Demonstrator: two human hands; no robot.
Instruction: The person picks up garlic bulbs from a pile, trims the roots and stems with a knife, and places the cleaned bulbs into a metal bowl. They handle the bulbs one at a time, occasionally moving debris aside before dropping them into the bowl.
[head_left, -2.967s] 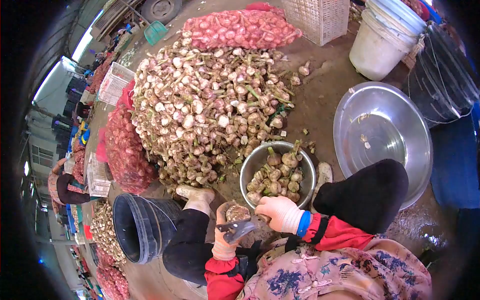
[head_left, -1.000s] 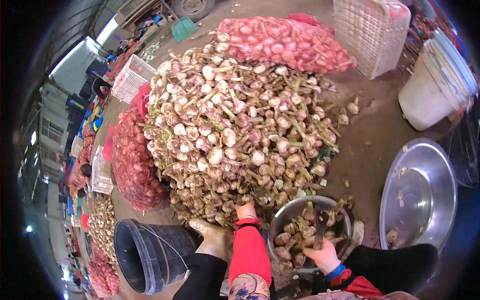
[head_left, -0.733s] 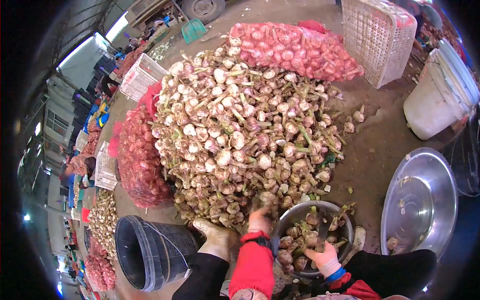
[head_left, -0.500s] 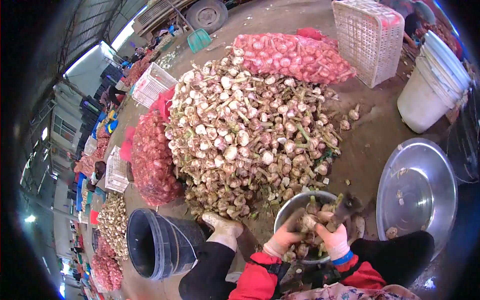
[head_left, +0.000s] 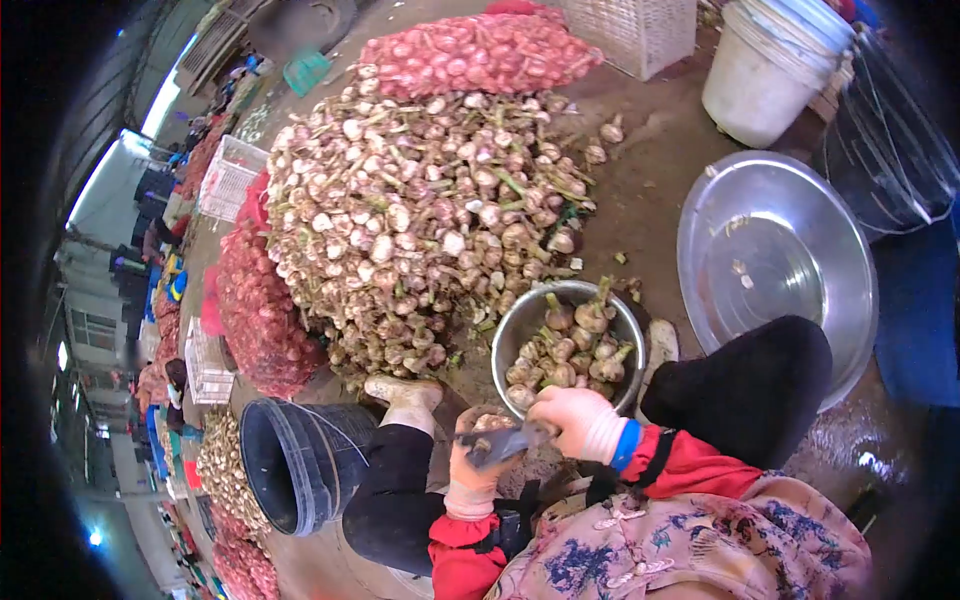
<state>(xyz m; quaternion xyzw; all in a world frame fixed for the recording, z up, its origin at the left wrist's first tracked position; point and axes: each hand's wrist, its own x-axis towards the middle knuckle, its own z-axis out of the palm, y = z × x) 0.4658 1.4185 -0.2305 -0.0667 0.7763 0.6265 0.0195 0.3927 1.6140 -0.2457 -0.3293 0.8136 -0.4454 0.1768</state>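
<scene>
My left hand (head_left: 476, 468) is closed round a garlic bulb (head_left: 490, 423), near my left knee. In my right hand (head_left: 578, 418) is a knife (head_left: 495, 446); its dark, flat blade lies across the front of my left hand, partly hiding the bulb and fingers. Just beyond my hands stands a metal bowl (head_left: 507, 340) with several garlic bulbs (head_left: 575, 345) in it, stems still on some. A large heap of garlic (head_left: 420, 220) spreads over the floor behind the bowl.
At the right lies a wide metal basin (head_left: 730, 220) with small scraps. Behind it are a white bucket (head_left: 755, 90) and a dark bucket (head_left: 885, 150). A black bucket (head_left: 330, 455) lies tipped at the left. Red net sacks (head_left: 480, 52) and a white crate (head_left: 640, 35) edge the heap.
Both hands have come back from over the bowl toward my body. The knife has swung left across my left hand. My view has shifted, so the heap and basin appear further left.
</scene>
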